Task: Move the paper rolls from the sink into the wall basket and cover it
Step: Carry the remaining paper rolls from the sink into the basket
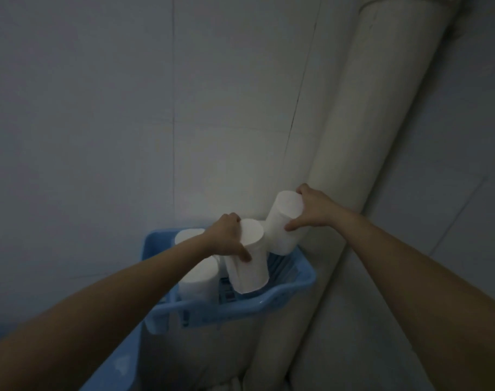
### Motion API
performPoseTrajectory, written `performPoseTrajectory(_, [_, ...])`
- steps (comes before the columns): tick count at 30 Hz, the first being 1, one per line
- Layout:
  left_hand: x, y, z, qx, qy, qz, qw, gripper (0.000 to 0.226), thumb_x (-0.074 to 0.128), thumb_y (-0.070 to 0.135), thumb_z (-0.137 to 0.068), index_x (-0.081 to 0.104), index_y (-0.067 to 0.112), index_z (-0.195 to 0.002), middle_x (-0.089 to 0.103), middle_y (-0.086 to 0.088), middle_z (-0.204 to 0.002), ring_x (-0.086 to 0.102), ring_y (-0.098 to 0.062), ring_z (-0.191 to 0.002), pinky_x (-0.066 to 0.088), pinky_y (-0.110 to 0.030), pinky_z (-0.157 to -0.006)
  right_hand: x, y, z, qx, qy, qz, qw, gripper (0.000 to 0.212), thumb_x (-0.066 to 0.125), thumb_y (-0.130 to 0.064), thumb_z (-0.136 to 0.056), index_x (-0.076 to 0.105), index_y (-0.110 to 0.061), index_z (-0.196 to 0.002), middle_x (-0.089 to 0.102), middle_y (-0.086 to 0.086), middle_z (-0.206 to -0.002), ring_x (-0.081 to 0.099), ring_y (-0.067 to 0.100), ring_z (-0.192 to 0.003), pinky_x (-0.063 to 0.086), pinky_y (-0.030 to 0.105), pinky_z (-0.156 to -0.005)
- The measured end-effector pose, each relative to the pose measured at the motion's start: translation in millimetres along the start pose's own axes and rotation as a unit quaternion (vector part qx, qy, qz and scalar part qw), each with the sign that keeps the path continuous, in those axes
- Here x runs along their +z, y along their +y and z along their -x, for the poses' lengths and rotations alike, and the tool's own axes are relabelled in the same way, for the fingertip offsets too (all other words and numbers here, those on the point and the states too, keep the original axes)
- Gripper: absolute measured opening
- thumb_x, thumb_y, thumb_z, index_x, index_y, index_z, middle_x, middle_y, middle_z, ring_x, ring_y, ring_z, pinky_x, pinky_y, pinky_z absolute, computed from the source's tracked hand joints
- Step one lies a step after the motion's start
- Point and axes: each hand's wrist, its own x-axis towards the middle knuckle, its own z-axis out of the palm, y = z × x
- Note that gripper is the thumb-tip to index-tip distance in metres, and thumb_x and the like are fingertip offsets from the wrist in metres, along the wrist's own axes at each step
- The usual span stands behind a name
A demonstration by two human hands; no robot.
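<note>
A blue slatted wall basket (285, 294) hangs on the tiled wall at lower centre. My left hand (226, 238) grips the top of a white paper roll (249, 266), which stands tilted inside the basket near its front. My right hand (311, 210) holds a second white roll (283, 224) by its top end, tilted, with its lower end at the basket's back right rim. Two more rolls stand in the basket's left part: one (198, 280) below my left forearm and one (185, 235) behind it, both partly hidden by the arm.
A thick white pipe (381, 122) runs diagonally up the wall right of the basket. Below the basket a blue plastic edge (119, 362) shows at the lower left. The wall is pale tile in dim light.
</note>
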Motion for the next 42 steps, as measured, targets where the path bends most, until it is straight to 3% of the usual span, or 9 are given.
performPoseTrajectory(9, [20.3,-28.8,-13.2,0.014,-0.008,-0.090,0.996,0.106,0.084,0.039,-0.062,0.024,0.011,-0.144,0.035,-0.008,-0.144,0.040,-0.026,-0.128,0.039,-0.038,-0.106,22.6,6.1,-9.3,0.002,-0.037,-0.003,0.999,0.086,0.088,-0.038,-0.059,0.041,-0.005,-0.124,0.053,0.011,-0.122,0.048,0.020,-0.096,0.038,0.026,-0.074])
performPoseTrajectory(12, [26.5,-35.4,-17.0,0.021,-0.013,-0.125,0.992,0.103,0.083,0.041,-0.062,0.027,0.009,-0.142,0.037,-0.009,-0.141,0.042,-0.026,-0.125,0.041,-0.039,-0.103,33.2,9.5,-11.5,0.005,-0.050,-0.001,0.999,0.086,0.088,-0.039,-0.060,0.041,-0.005,-0.123,0.053,0.011,-0.123,0.052,0.023,-0.102,0.041,0.027,-0.077])
performPoseTrajectory(20, [45.8,-48.4,-26.8,0.019,-0.012,-0.150,0.988,0.095,0.083,0.043,-0.059,0.034,0.011,-0.134,0.041,-0.009,-0.132,0.047,-0.026,-0.117,0.046,-0.040,-0.095,63.5,14.8,-23.2,0.003,-0.126,0.001,0.992,0.089,0.088,-0.036,-0.060,0.038,-0.009,-0.128,0.052,0.008,-0.124,0.048,0.018,-0.097,0.044,0.026,-0.080])
performPoseTrajectory(27, [61.1,-57.4,-34.4,0.024,-0.019,-0.186,0.982,0.095,0.080,0.046,-0.061,0.033,0.013,-0.136,0.042,-0.009,-0.135,0.046,-0.028,-0.119,0.041,-0.040,-0.100,90.5,15.9,-28.9,-0.004,-0.204,0.041,0.978,0.108,0.086,-0.040,-0.063,0.024,-0.011,-0.146,0.039,0.007,-0.144,0.043,0.025,-0.127,0.040,0.032,-0.105])
performPoseTrajectory(31, [64.9,-59.9,-38.1,0.024,-0.027,-0.182,0.983,0.097,0.080,0.047,-0.061,0.031,0.012,-0.138,0.041,-0.009,-0.137,0.044,-0.028,-0.121,0.039,-0.039,-0.101,106.9,17.5,-28.6,-0.001,-0.219,0.056,0.974,0.098,0.086,-0.039,-0.062,0.031,-0.012,-0.138,0.046,0.007,-0.137,0.048,0.025,-0.119,0.044,0.032,-0.095])
performPoseTrajectory(42, [60.3,-62.3,-35.3,0.033,-0.044,-0.170,0.984,0.098,0.080,0.044,-0.064,0.029,0.011,-0.141,0.039,-0.011,-0.141,0.042,-0.028,-0.126,0.036,-0.039,-0.106,119.8,13.2,-25.0,0.014,-0.239,0.080,0.968,0.107,0.083,-0.038,-0.068,0.020,-0.009,-0.149,0.036,0.008,-0.150,0.041,0.026,-0.133,0.038,0.036,-0.110])
